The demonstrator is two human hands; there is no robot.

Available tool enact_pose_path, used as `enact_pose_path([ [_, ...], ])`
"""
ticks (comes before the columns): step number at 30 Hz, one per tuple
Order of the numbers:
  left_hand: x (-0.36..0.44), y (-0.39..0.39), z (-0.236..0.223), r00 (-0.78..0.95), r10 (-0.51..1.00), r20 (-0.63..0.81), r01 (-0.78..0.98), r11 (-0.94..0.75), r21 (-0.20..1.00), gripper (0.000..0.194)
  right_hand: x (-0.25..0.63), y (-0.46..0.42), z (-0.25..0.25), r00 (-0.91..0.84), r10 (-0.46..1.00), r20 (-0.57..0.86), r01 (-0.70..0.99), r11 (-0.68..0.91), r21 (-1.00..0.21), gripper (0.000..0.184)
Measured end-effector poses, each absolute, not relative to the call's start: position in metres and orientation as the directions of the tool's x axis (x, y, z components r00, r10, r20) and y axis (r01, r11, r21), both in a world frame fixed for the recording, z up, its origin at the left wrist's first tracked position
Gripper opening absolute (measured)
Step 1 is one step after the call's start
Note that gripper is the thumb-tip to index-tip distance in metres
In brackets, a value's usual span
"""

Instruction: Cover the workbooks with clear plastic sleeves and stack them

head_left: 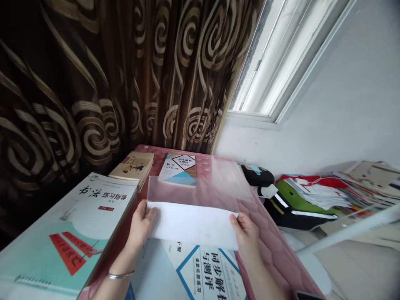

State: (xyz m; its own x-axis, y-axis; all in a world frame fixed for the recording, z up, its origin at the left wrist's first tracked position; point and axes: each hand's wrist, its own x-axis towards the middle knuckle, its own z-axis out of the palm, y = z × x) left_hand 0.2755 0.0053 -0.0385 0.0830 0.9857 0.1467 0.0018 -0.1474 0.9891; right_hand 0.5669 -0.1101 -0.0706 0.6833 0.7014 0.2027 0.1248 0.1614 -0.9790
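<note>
A clear plastic book cover (181,192) with a white strip (192,223) along its near side is held out flat between my hands. My left hand (141,225) pinches the strip's left end, thumb on top. At the right end my right hand (246,233) grips the same cover, thumb likewise on top. Directly below lies a large blue-and-white workbook (168,271), its upper part hidden by the strip. Whether the cover touches this workbook I cannot tell.
A pink quilted surface (268,233) bears a tall stack topped by a green-and-white calligraphy book (75,221), tan booklets (133,166), a smaller maths workbook (178,168) and clear plastic sheets (229,177). Beyond its right edge are a green-and-black bag (300,204) and piled papers (318,193).
</note>
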Motion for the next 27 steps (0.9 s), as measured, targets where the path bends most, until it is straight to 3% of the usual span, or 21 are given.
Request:
enact_pose_path([
  [10, 0.277, 0.004, -0.038, 0.050, 0.985, 0.165, 0.056, -0.167, 0.984, 0.039, 0.563, -0.111, -0.066, 0.692, 0.702, 0.169, 0.110, 0.129, -0.986, 0.038],
  [17, 0.273, 0.011, -0.044, 0.056, 0.967, 0.250, 0.071, -0.254, 0.965, 0.037, 0.570, -0.108, -0.065, 0.634, 0.765, 0.113, 0.079, 0.082, -0.994, 0.044],
  [27, 0.273, 0.016, -0.049, 0.063, 0.960, 0.272, 0.080, -0.277, 0.958, 0.034, 0.574, -0.108, -0.068, 0.627, 0.763, 0.158, 0.154, 0.078, -0.985, 0.046],
])
